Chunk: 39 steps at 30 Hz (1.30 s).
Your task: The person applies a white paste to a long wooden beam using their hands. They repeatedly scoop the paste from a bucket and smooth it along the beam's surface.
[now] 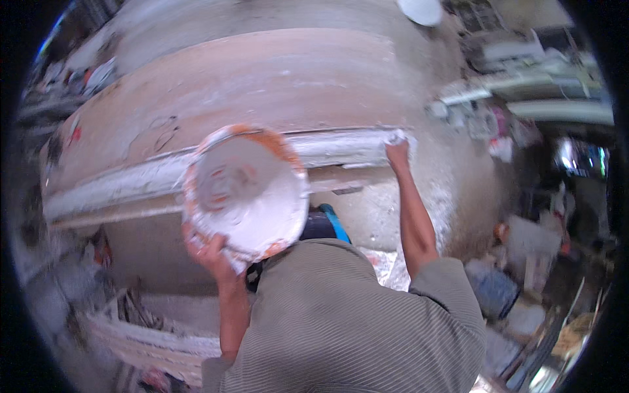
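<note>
My left hand [208,252] is closed on the lower left rim of a round bucket [275,209]. White paste coats its inside, and orange shows along its rim. The bucket is tipped so that its mouth faces up toward me. Across the workbench edge runs a long white plaster moulding [341,148], partly hidden behind the bucket. At the moulding's right end is my right hand [398,152], with its fingers closed. Something white shows at those fingers, but I cannot tell whether it is a held lump or the moulding itself.
A broad pinkish table [282,78] smeared with white stretches beyond the moulding. Thin wire [167,134] lies on its left part. White lengths [557,111] are stacked at the right, above clutter and a dark blue container [495,291]. A round white object [421,11] is at the far edge.
</note>
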### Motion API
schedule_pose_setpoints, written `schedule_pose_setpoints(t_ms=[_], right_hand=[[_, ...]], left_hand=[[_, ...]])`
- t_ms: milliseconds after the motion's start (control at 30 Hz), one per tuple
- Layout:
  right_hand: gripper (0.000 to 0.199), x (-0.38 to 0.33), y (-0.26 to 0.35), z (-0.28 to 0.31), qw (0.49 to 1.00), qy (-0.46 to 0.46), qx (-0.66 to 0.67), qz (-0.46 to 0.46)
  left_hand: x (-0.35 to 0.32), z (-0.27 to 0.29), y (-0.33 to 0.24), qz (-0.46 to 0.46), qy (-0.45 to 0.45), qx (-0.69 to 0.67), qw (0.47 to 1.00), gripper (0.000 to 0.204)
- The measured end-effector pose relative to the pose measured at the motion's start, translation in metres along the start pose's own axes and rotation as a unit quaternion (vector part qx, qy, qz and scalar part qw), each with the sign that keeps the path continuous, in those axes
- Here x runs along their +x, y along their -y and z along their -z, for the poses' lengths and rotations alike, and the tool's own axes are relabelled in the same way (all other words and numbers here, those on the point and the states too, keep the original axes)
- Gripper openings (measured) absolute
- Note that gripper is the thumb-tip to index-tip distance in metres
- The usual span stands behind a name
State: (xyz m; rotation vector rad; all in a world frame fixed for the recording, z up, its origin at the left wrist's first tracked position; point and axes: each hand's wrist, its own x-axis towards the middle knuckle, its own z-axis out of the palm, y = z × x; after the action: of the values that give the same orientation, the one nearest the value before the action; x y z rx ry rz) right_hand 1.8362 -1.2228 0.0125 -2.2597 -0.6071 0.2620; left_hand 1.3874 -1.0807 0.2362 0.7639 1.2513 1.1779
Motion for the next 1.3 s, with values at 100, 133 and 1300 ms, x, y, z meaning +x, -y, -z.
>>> schedule_pose_setpoints(t_ms=[100, 133, 1300], right_hand=[[0.027, -0.024, 0.091, 0.01, 0.989, 0.119, 0.083, 0.03], [0.029, -0.037, 0.124, 0.02, 0.98, 0.161, 0.092, 0.067], [0.016, -0.193, 0.411, -0.152, 0.752, 0.33, 0.012, 0.57]], left_hand=[[-0.007, -0.021, 0.009, 0.028, -0.022, -0.037, 0.999, 0.062], [-0.008, -0.028, 0.01, 0.02, -0.015, -0.032, 0.999, 0.062], [0.076, 0.033, 0.018, -0.31, 0.003, 0.097, 0.946, 0.024]])
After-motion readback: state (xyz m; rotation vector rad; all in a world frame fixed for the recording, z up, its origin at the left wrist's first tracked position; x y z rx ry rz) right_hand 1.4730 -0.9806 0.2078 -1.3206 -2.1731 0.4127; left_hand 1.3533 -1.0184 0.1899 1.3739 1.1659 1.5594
